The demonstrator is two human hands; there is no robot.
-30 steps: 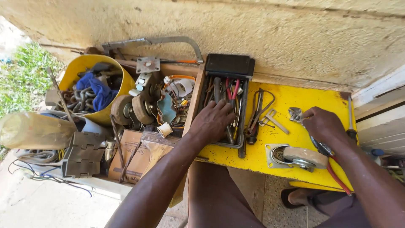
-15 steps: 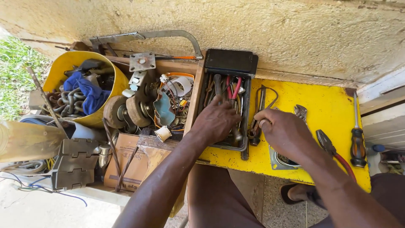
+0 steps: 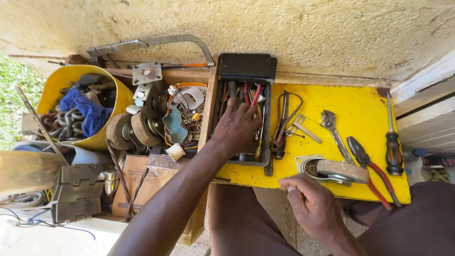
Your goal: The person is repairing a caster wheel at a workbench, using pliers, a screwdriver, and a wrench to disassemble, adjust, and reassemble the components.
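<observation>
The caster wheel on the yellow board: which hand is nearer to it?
Right. The right hand is just below the caster wheel; the left hand is inside the black toolbox.

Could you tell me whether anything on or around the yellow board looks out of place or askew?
Yes: the caster wheel lies tipped on its side at the yellow board's near edge, and red-handled pliers overhang that edge. The left hand rests in the open tool case.

Yellow board with pliers, wrench
</observation>
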